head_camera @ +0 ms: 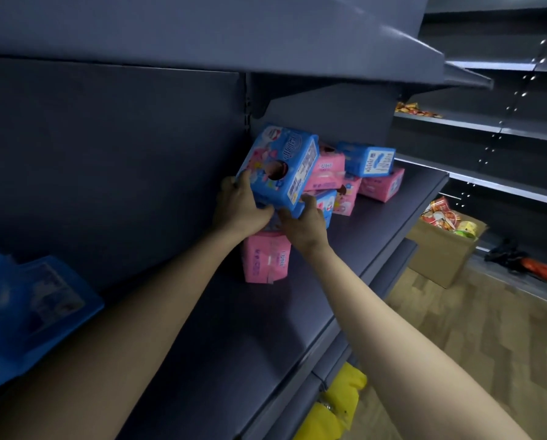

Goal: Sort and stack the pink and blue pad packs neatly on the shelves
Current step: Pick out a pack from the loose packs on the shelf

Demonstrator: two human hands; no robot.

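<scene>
Head view: the left hand (240, 204) and the right hand (303, 227) both grip the lower corners of a tilted blue pack (278, 166), above a pink pack (265, 258) standing beside the back wall. Open shelf (234, 328) surface reaches to the front edge. A mixed pile (370, 173) lies just behind.

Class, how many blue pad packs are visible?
4: a blue plastic pack gripped by left hand and right hand; another beside that hand; another atop pink packs behind; one blurred, far left. Others possibly hidden.

The left forearm (132, 312) and right forearm (392, 328) are bare, as are the left hand (240, 206) and right hand (303, 225).
</scene>
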